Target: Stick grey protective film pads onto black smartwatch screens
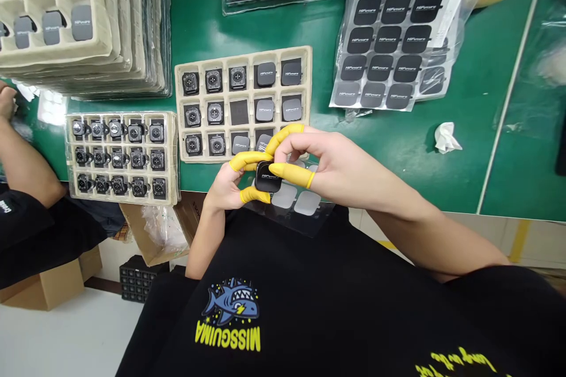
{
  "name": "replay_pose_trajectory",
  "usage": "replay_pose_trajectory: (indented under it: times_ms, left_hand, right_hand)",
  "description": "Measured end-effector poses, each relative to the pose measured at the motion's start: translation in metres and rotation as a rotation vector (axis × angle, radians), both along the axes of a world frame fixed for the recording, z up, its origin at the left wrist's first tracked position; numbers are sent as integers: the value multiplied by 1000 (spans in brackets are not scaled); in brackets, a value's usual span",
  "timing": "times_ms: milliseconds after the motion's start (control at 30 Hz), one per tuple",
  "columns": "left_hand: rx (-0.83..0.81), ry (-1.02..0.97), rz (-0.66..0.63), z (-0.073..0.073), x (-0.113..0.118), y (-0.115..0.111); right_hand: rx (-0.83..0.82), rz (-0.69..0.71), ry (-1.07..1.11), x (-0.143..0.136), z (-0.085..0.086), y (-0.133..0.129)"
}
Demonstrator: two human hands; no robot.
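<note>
The left hand [225,184] holds a small black watch [264,181] in yellow-tipped fingers, near the middle of the frame. The right hand [329,156] touches its edge; I can't tell if it grips. A clear sheet [306,203] is just below. A tray [308,54] of watches sits above.
</note>
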State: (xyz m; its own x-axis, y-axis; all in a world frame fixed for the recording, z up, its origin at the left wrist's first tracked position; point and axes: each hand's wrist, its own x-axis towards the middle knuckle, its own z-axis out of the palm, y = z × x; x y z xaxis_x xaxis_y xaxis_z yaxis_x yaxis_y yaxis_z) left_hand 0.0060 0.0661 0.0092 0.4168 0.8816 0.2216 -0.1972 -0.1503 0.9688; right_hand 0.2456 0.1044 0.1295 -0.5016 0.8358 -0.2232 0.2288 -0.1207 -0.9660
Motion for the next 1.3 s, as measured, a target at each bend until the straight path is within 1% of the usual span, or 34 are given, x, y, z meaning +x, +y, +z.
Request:
replay_pose_trajectory:
  times_ms: [167,233,300,367,433,533,633,700,833,867,933,1000,1133,1300]
  left_hand:
    - [15,-2,2,1,1,1]
    - [5,-18,4,3,1,1]
    - [-11,-44,1,4,1,0]
    - [-31,-51,-3,4,0,-1]
    - [-39,-46,0,1,0,-2]
    - [-33,-14,8,-5,0,-3]
    - [-47,36,-4,-8,0,-5]
    - [-68,51,-1,-9,0,-7]
    - [-112,2,28,-8,-1,-12]
    - [-129,-16,38,-8,-2,-13]
    - [-153,-40,71,-7,-3,-14]
    - [-149,-42,95,-7,-5,-14]
    - [-142,21,102,-7,-8,-13]
    - [-115,16,96,-12,-10,-14]
  right_hand:
    - [21,2,-2,0,-6,-2]
    - [59,1,-10,1,-9,-4]
    - [105,-30,-25,1,-12,-7]
    - [133,-53,-43,2,-13,-9]
    - [131,-35,-67,2,-12,-11]
    - [64,37,-93,-1,-11,-11]
    - [-51,48,-65,-8,-16,-11]
    - [-71,5,-25,-13,-23,-11]
    - [35,-122,40,-19,-36,-11]
    - [27,-147,65,-20,-38,-10]
    - [-41,-173,125,-20,-39,-9]
    - [-108,-135,138,-19,-39,-9]
    - [-166,-13,54,-18,-37,-9]
    - [-197,-10,14,-20,-37,-3]
